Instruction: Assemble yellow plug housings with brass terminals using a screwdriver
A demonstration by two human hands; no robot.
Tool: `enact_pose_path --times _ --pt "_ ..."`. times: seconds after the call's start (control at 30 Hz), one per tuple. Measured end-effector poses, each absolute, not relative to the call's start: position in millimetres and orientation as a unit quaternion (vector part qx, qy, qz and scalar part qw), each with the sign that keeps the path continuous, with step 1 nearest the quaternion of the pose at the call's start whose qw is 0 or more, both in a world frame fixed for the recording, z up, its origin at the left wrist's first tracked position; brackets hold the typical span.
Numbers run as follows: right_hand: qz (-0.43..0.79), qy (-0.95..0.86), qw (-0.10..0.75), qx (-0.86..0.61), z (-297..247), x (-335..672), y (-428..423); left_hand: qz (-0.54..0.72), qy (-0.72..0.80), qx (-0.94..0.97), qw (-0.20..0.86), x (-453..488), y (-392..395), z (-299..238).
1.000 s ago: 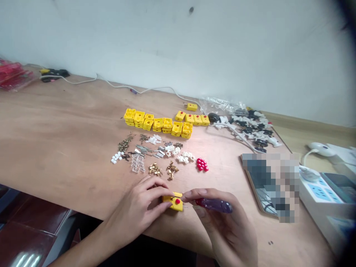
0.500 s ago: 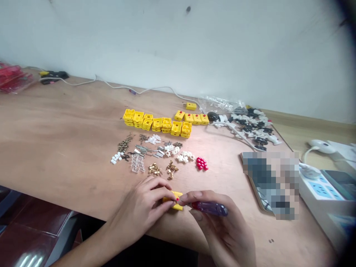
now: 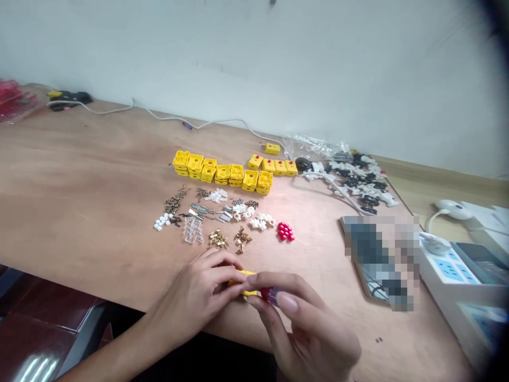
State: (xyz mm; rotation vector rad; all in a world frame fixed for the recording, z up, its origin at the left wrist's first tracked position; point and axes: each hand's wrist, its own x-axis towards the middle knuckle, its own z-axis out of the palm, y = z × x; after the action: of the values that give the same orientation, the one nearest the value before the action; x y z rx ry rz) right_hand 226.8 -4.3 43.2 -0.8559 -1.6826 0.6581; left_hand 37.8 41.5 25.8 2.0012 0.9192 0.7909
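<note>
Head cam: left hand (image 3: 194, 297) pinches a yellow plastic block (image 3: 247, 275) near the front edge of the wooden table (image 3: 79, 175), fingers hiding most of it. Right hand (image 3: 310, 331) closes tight on a purple screwdriver (image 3: 270, 295), tip hidden. Brass clips (image 3: 218, 240) lie just beyond.

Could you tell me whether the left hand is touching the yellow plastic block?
Touching: the head view shows the left hand holding the yellow plastic block in its fingers.
</note>
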Motion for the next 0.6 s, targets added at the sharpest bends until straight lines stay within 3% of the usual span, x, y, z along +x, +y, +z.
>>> enact_pose_path --times 0.6 --pt "0.250 -0.677 0.576 -0.384 57 223 6 0.326 0.363 0.783 0.386 38 40 24"
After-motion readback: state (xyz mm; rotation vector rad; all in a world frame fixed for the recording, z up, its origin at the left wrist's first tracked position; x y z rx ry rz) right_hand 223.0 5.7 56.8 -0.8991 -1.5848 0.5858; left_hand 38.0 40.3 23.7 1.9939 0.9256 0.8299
